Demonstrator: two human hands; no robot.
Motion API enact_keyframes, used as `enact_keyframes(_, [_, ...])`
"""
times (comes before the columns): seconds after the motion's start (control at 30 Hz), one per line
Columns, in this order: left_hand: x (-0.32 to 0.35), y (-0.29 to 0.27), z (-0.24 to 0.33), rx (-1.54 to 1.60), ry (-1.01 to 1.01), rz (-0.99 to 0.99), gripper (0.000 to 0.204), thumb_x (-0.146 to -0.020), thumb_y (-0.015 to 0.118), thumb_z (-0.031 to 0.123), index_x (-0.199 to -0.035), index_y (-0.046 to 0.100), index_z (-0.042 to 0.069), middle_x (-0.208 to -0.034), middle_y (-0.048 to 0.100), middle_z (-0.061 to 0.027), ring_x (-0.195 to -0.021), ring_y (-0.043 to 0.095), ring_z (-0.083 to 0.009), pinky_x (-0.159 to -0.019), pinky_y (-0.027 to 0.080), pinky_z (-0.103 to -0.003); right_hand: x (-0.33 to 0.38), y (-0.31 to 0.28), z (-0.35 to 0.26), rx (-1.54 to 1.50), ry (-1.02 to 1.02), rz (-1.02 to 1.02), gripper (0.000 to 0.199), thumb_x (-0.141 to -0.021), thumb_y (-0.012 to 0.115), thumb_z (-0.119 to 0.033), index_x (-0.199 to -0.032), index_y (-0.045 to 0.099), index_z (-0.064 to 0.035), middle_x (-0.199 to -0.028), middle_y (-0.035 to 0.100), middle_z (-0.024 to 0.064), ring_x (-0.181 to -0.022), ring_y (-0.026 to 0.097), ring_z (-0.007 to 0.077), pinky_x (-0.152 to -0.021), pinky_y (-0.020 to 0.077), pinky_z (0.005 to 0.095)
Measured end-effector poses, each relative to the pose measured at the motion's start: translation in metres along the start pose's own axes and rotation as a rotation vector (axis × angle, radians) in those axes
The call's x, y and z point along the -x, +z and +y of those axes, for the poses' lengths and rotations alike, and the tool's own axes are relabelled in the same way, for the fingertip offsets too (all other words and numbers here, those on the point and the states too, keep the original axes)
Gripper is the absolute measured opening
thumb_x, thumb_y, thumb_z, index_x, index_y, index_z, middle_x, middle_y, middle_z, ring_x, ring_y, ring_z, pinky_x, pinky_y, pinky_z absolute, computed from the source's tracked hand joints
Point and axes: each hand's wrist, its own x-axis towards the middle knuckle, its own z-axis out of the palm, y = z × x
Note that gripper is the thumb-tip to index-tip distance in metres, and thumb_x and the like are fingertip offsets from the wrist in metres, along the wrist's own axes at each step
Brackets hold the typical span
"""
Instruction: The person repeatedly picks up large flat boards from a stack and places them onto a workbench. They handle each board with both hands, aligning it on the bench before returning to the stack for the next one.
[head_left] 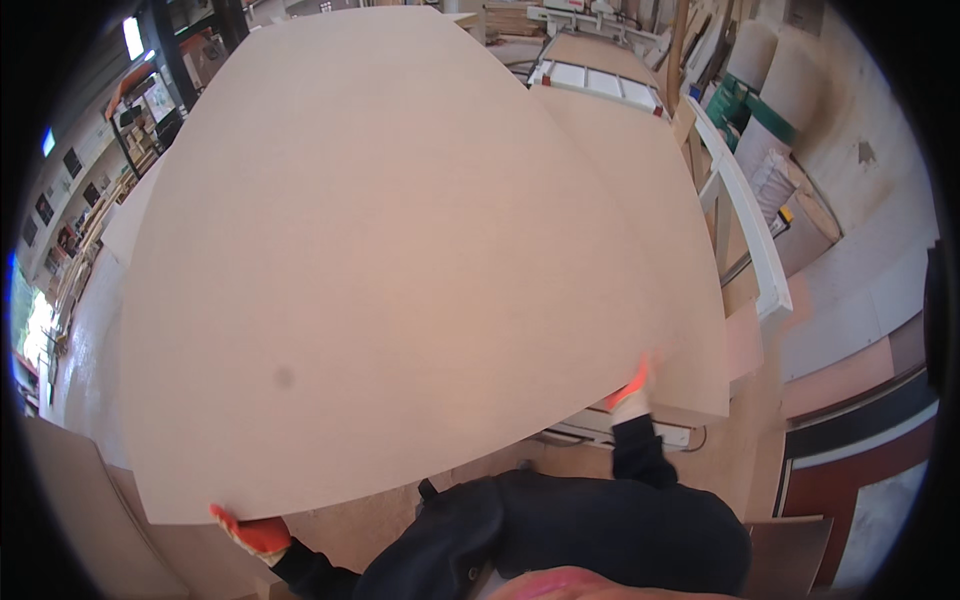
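Note:
A large, smooth beige board [400, 250], like a fibreboard panel, fills the middle of the view and stretches far away from me. My left hand [256, 535], in an orange and pale glove, grips its near edge close to the near left corner. At the near right corner my right hand [630, 392], gloved alike, has hold of the edge, with part of its fingers hidden or blurred. Under the board and to its right shows another beige board [690, 330], turned at a different angle. A small dark spot [285, 377] marks the top board's surface.
To the right stands a white frame rail [745, 215]. Beyond the boards is a machine with a white and red-ended bar [597, 84]. Pale dust-collector bags [775, 100] with green bands stand at the back right. A curved brown panel [75, 500] lies at the lower left.

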Motion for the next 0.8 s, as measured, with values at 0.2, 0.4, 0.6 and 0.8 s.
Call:
enact_keyframes(0.2, [-0.037,-0.090,0.025,-0.183,0.031,0.225,0.073,-0.111,0.052,0.052,-0.162,0.043,0.001,-0.164,0.050,-0.0181,-0.144,0.054,-0.0360,-0.118,0.046,-0.052,0.061,0.009,0.077,-0.225,0.346,-0.074,0.076,-0.110,0.033,-0.066,-0.164,0.043,-0.0133,-0.165,0.049,0.0124,-0.149,0.047,0.0388,-0.122,0.0399,0.0592])
enact_keyframes(0.4, [-0.070,-0.213,0.009,-0.086,-0.087,0.282,0.063,-0.111,0.052,0.048,-0.155,0.054,0.003,-0.153,0.061,-0.0141,-0.133,0.061,-0.0334,-0.110,0.052,-0.048,0.080,-0.046,0.151,-0.076,0.221,0.250,0.067,-0.110,0.036,-0.058,-0.159,0.049,-0.0132,-0.162,0.052,0.0108,-0.145,0.050,0.0367,-0.119,0.0431,0.0556])
enact_keyframes(0.6, [-0.089,-0.201,0.008,-0.587,-0.123,0.312,0.060,-0.112,0.051,0.047,-0.152,0.056,0.003,-0.150,0.062,-0.0127,-0.131,0.062,-0.0315,-0.109,0.051,-0.047,0.122,-0.094,0.199,-0.132,0.356,0.326,0.069,-0.110,0.032,-0.063,-0.152,0.054,-0.0138,-0.158,0.057,0.0059,-0.139,0.055,0.0345,-0.113,0.0470,0.0527])
enact_keyframes(0.8, [-0.082,-0.068,-0.013,-0.215,-0.132,0.365,0.056,-0.113,0.050,0.043,-0.150,0.056,0.001,-0.151,0.061,-0.0137,-0.132,0.061,-0.0302,-0.111,0.050,-0.045,0.154,-0.131,0.176,-0.005,0.432,0.430,0.070,-0.109,0.032,-0.064,-0.154,0.053,-0.0141,-0.160,0.055,0.0067,-0.141,0.053,0.0345,-0.114,0.0463,0.0531])
